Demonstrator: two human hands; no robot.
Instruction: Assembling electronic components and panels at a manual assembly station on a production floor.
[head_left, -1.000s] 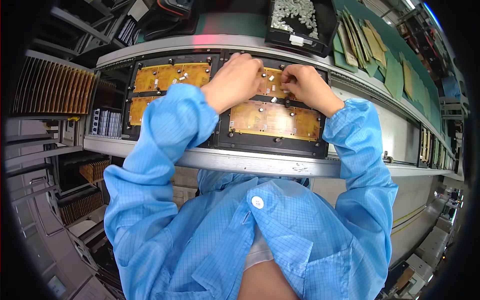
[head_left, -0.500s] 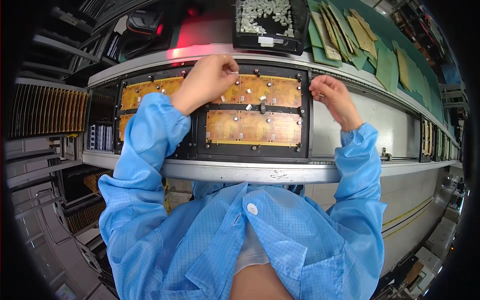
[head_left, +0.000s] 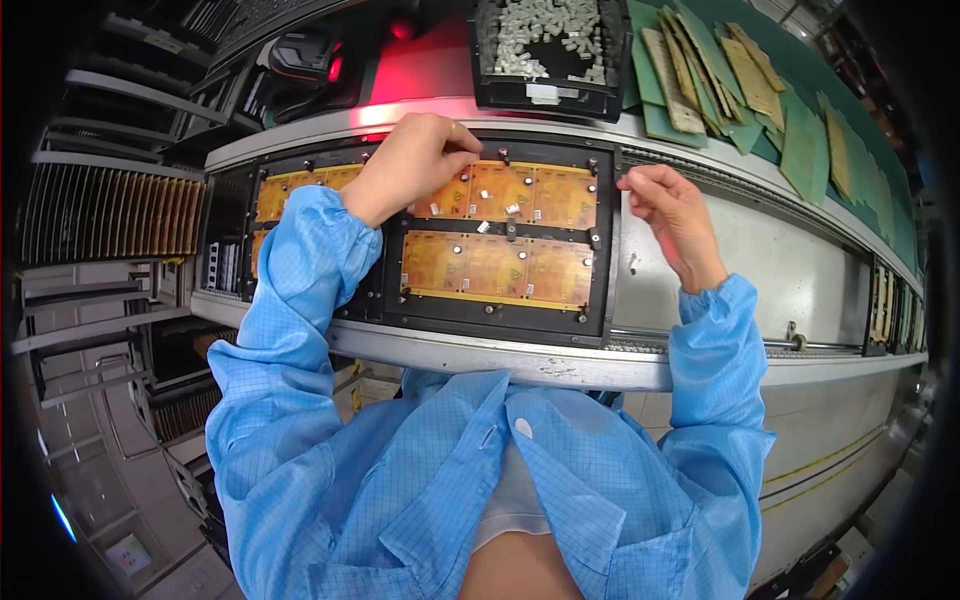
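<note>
My left hand is over the far row of orange circuit boards, thumb and forefinger pinched at the boards' far edge. Whether a small piece sits between those fingertips is hidden. Closed at the fingertips as well, my right hand hovers beside the right edge of the black carrier frame; what it pinches, if anything, is too small to make out. Several small white connectors lie loose on the far boards, and one white connector rests near the bar between the rows. A near row of orange boards fills the frame's front half.
A black bin of white connectors stands behind the rail. Green and tan board scraps are heaped at the far right. Metal rails border the line, with a bare metal plate right of the frame. Racked boards stand left.
The view has shifted and turned slightly, so the carrier frame sits lower and further left in the picture. Both hands keep nearly the same pose, each slightly further right relative to the frame.
</note>
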